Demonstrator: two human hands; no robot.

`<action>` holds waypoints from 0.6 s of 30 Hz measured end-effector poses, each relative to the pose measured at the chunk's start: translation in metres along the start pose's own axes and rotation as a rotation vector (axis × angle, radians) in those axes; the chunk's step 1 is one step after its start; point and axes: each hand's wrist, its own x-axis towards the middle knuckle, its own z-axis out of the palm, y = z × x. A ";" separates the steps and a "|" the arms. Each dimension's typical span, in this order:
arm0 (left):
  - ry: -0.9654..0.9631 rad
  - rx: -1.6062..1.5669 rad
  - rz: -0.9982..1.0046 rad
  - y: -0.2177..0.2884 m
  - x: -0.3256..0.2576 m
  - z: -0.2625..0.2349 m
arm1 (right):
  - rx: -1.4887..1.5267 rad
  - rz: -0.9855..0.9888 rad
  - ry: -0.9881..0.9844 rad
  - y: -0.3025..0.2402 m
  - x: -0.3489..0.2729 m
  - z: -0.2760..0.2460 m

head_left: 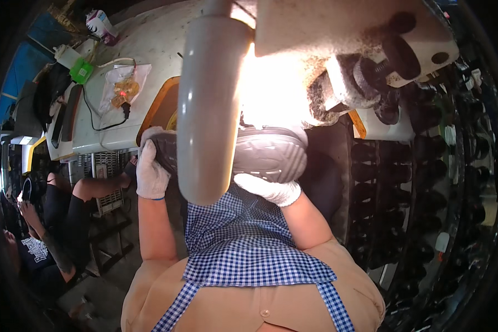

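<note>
Workshop setting: dusty white tabletop at upper left, carrying a clear plastic bag of small brass-coloured parts, a green plug block and a black cable; dark rack of black shoes at right.

Item: dark grey shoe with ribbed rubber sole, sole turned up toward the camera, held at chest height just under a strongly lit, dust-coated machine head. A thick grey pipe crosses in front and hides the shoe's middle.

Left hand, white knit glove: grip closed round one end of the shoe.

Right hand, white knit glove: cupped under the other end, fingers apparently closed, though partly hidden.

Handling note: the work probably calls for both ends being steadied evenly, sole level, gloves clear of the machine head.

Also present: blue-and-white checked apron; a seated person at left.
</note>
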 end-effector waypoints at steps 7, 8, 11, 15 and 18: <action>-0.026 0.710 -0.020 -0.012 -0.003 0.042 | -0.294 0.093 -0.055 -0.069 0.020 -0.037; -0.160 0.607 -0.019 -0.019 0.000 0.057 | -0.492 0.031 -0.196 -0.084 0.025 -0.046; -0.239 0.552 -0.118 -0.055 0.004 0.104 | -1.022 -0.225 -0.389 -0.117 0.042 -0.068; -0.119 0.429 -0.372 -0.078 0.006 0.124 | -1.155 -0.421 -0.162 -0.104 0.024 -0.088; 0.029 0.360 -0.341 -0.097 -0.008 0.129 | -0.732 -0.587 0.412 -0.057 -0.014 -0.099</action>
